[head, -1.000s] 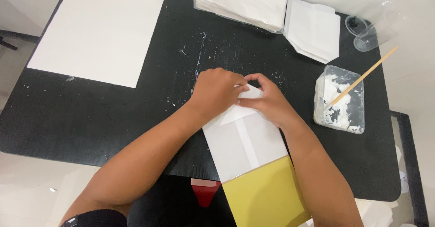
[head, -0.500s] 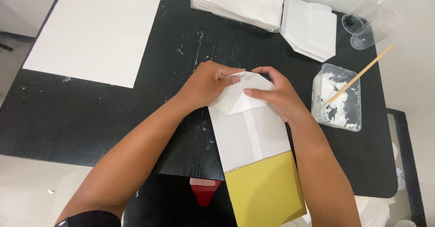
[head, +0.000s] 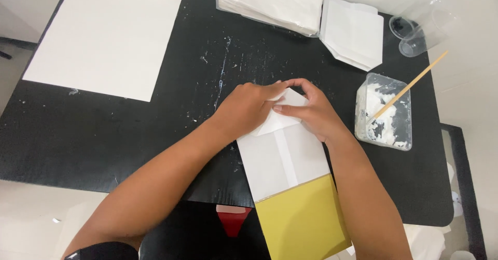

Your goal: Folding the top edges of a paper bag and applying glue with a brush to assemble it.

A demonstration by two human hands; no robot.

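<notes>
Both hands, left hand [head: 248, 107] and right hand [head: 310, 110], press flat on my white paper bag's folded flap [head: 280, 115] (table centre); uneven pressure could skew the crease, or the nearby glue tub [head: 385, 112] smear it.

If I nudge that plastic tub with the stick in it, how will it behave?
The plastic tub looks thin and only smeared with white paste, so probably light and quick to slide. The wooden stick leans far over the rim, so it may swing or tip out.
</notes>
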